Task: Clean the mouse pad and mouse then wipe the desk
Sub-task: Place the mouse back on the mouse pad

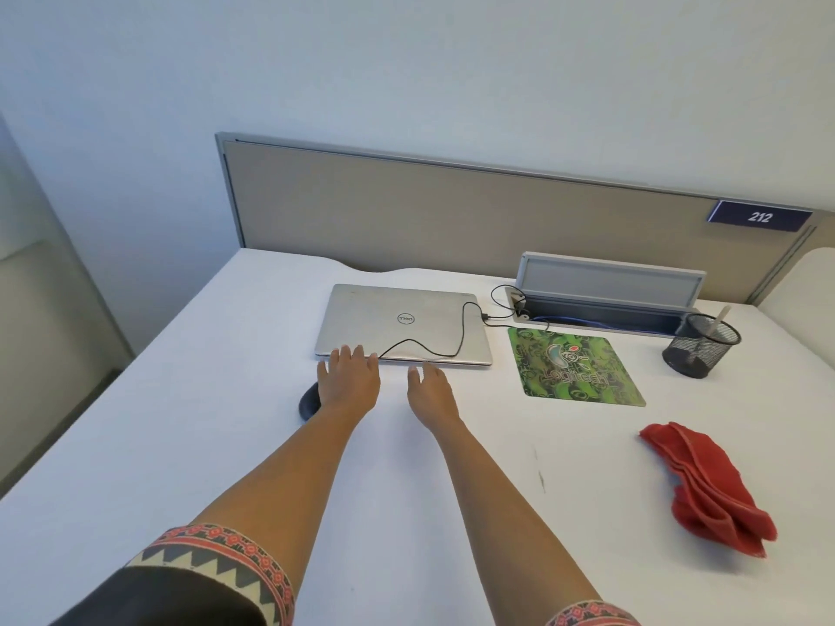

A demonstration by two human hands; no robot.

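Reaching fwd, both hands flat, holding nothing: left hand [348, 377] touching laptop [397, 323] front edge, right hand [429, 384] just beside; mouse [309, 403] at left wrist's 9 o'clock, mouse pad [574, 368] at laptop's 3 o'clock.

A: Mouse [308, 403]?
B: Mostly hidden behind left hand [348, 381], in front of laptop [402, 323].
A: Mesh cup [700, 345], right of laptop?
B: Contents unclear. Left sleeve [217, 562] cut by bottom edge.
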